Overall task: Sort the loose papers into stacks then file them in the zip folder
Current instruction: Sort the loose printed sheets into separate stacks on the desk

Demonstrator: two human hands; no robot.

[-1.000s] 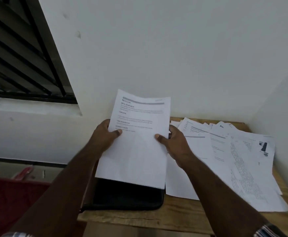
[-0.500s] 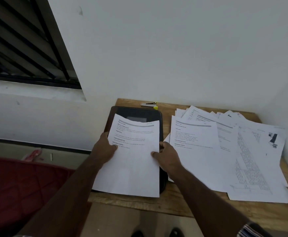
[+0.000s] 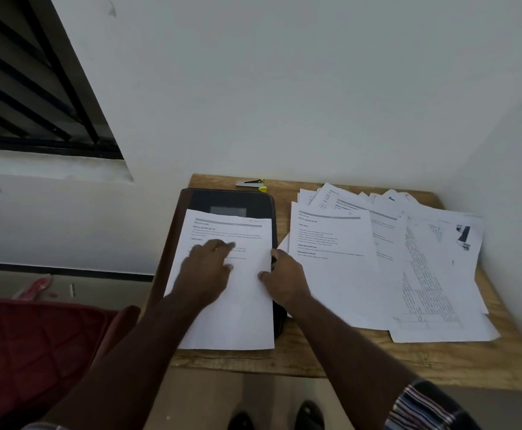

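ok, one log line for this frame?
left hand flat on sheet | right hand pinching its edge | sheet atop zip folder | loose papers unsorted

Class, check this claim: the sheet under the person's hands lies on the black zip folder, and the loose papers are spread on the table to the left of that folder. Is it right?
One detail is wrong. The head view shows the loose papers spread to the right of the zip folder, not the left. The sheet under the hands does lie on the folder.

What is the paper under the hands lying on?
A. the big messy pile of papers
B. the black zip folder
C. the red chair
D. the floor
B: the sheet lies on the black zip folder, whose top edge and right side stick out from under it; the left hand rests flat on the sheet.
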